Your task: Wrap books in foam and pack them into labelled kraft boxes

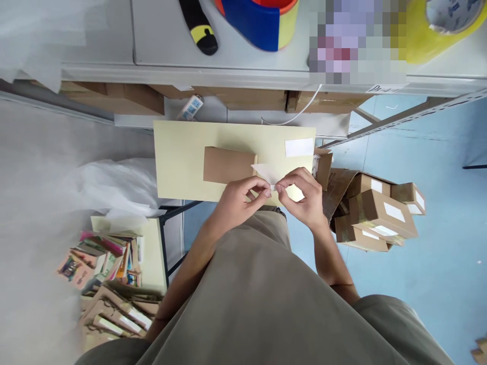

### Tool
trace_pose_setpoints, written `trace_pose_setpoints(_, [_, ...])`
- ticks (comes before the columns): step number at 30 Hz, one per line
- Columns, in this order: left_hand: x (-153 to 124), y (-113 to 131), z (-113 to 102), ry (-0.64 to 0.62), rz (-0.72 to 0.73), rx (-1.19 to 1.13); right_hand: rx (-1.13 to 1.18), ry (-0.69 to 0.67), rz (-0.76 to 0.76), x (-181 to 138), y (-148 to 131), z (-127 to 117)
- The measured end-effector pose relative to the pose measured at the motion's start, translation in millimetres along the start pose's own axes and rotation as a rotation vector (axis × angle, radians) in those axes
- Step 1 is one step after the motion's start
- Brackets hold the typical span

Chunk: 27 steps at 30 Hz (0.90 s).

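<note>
Our left hand (240,201) pinches a white paper slip (267,173) between thumb and fingers, and our right hand (307,196) pinches it just beside, the fingertips nearly meeting. We hold it above the near edge of the pale worktop (178,172). Just beyond our left hand, a brown box (230,165) lies on the worktop; in our view the slip's pointed corner overlaps the box's right end. Beyond our right hand we see a white label (299,147) flat on the worktop. Well to the right of our hands, boxes with white labels (380,213) are piled up. Well to the left we see crumpled white plastic (122,182), then, closer to our body, a heap of books (110,253) and some brown parcels (114,314). Past the worktop, beyond both hands, we see cartons (251,99) under a grey shelf (160,35), which bears a blue-and-yellow ring (253,23), a black-and-yellow handle (200,30) and a yellow tape roll (422,40).
</note>
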<state>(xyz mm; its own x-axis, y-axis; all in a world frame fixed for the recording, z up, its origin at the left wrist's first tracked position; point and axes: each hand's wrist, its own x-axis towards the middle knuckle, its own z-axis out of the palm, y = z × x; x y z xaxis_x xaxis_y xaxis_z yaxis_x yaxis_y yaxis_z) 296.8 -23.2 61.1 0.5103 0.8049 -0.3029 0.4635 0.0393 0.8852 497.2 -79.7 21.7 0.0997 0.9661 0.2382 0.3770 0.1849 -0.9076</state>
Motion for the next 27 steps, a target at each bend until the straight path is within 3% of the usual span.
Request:
trace_pose_setpoints(7, [20, -60, 8, 0.091, -0.051, 0.174, -0.069, 0.16, 0.114, -2, 14, -26])
trace_pose_setpoints(10, [24, -75, 9, 0.121, -0.089, 0.233, -0.132, 0.236, 0.201, -7, 25, -44])
trace_pose_setpoints(15, [30, -75, 9, 0.163, -0.154, 0.29, -0.231, 0.514, 0.284, -15, 45, -79])
trace_pose_setpoints(21, [48, -76, 18, 0.144, -0.217, 0.346, -0.288, 0.91, 0.273, -23, 52, -114])
trace_pose_setpoints(27, [80, -63, 51, -0.032, -0.144, 0.397, -0.281, 0.998, 0.311, -44, 38, -125])
